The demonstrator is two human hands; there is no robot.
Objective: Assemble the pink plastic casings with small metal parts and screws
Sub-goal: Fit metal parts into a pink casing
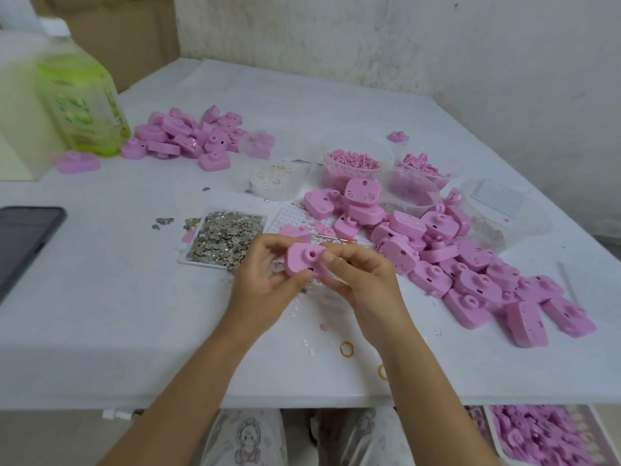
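A: How does your pink casing [304,262] lie?
B: Held above the bench [100,331], long axis 9 to 3 o'clock, holed boss facing you. Your left hand [265,284] grips one end, your right hand [363,280] pinches the other.
A: Around it?
B: A tray of metal parts [183,257] at 10 o'clock; a pile of casings [470,264] at 3.

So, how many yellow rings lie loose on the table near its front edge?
2. One ring lies beside the right forearm, on its inner side. The second ring is partly hidden at that forearm's edge. More may be hidden under it.
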